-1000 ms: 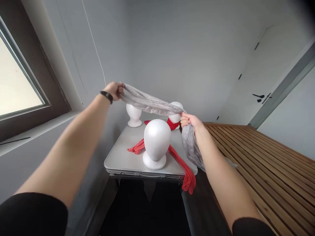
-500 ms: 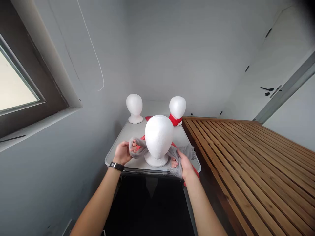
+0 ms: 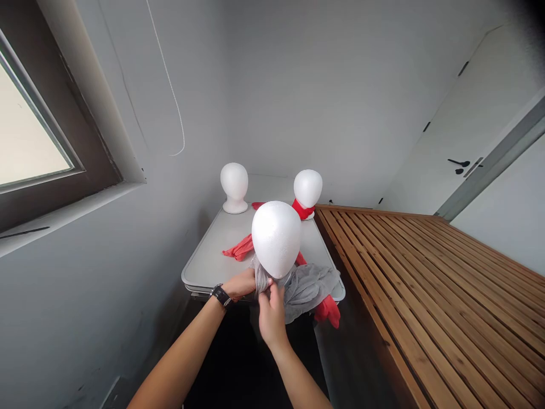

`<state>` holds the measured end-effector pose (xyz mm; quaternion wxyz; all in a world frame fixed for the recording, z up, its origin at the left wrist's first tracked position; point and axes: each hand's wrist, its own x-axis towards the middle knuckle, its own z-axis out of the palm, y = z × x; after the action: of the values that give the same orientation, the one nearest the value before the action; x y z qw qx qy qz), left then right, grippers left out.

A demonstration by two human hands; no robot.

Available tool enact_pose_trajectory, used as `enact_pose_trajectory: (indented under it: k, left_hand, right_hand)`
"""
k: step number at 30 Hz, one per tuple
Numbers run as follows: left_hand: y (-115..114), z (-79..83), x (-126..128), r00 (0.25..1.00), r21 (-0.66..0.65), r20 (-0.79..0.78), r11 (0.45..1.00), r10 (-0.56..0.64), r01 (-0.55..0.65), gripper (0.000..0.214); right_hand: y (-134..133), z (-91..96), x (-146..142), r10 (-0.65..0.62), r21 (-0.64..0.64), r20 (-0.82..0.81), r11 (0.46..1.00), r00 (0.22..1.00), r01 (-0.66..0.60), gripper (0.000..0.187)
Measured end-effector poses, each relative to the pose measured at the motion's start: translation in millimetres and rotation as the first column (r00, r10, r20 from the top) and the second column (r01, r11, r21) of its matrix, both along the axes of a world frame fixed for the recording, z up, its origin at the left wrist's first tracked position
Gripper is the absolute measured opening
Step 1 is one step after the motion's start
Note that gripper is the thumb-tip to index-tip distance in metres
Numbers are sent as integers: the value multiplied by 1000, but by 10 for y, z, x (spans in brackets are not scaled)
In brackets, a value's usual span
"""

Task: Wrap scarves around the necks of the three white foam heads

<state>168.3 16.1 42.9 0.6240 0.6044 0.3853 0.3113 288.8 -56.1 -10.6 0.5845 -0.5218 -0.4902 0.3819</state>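
Observation:
A white foam mannequin head (image 3: 276,236) stands at the front of the table, tilted slightly toward me. A grey scarf (image 3: 309,287) passes around its neck, with a loose part spread to the right over the table edge. My left hand (image 3: 240,283), a black watch on its wrist, is closed on the scarf at the left front of the neck. Just below the head, my right hand (image 3: 271,309) pinches the scarf close beside the left. Behind the head lies a red scarf (image 3: 239,249); its other end hangs at the right front corner.
At the back of the grey table (image 3: 204,250) stand a bare foam head (image 3: 234,187) on the left and another foam head (image 3: 307,187) with a red cloth (image 3: 302,210) around its neck. A slatted wooden surface (image 3: 426,272) borders the right, a wall the left.
Both hands have come together in front of the neck, bringing the grey scarf with them. The head leans forward more, and the red scarf's left end is uncovered.

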Motion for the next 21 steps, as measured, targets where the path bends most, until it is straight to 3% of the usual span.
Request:
enact_pose_trajectory:
  k: [4,9,12,15,19,21]
  left_hand:
    - [-5,80,13,998,-30,1,998,-62,62,47]
    - [-59,123,142,980,-43,-177,994,88,-98,36]
    - [-113,157,227,963,-38,-244,992,110,-123,24]
    - [-111,137,272,968,-51,-222,990,121,-135,20]
    - [13,79,211,982,-136,-102,976,156,-169,32]
    - [87,102,119,993,-87,-60,990,106,-111,34]
  right_hand:
    - [-138,56,-129,70,24,135,997,988,-74,50]
    - [-127,77,-113,45,74,195,995,980,-61,42]
    - [-156,62,-28,10,49,283,998,959,-25,32]
    - [-230,31,79,-45,46,382,998,923,30,31]
    - [-294,-55,284,-68,15,390,998,918,68,41]
    - [-286,-103,431,-66,-26,377,996,924,82,45]
